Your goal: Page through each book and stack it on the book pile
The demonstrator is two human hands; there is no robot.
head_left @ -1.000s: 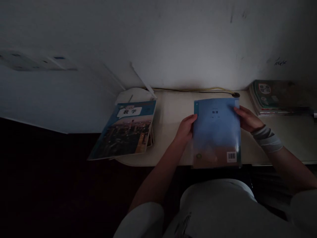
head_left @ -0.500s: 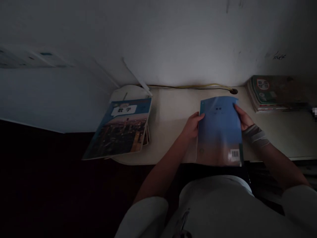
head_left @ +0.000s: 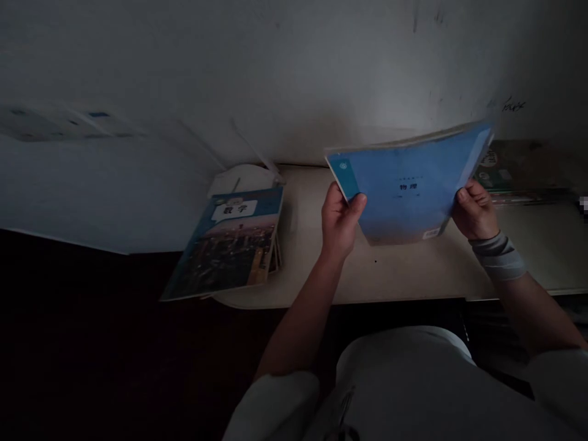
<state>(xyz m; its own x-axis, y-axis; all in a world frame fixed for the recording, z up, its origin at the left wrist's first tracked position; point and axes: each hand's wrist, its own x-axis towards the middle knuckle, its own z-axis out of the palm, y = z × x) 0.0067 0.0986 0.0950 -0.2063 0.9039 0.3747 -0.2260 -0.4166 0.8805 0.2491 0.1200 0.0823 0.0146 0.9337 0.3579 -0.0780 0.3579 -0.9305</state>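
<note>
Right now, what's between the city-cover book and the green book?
In the head view, the left hand and right hand, holding the blue book over the pale desktop.

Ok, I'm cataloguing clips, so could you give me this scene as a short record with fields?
Held: blue book, raised over the desk
Left hand: grips its left edge
Right hand: grips its right edge
Right wrist: grey band
Desk left: cityscape-covered book atop others
Desk right: book stack, partly hidden
Light: dim
</note>
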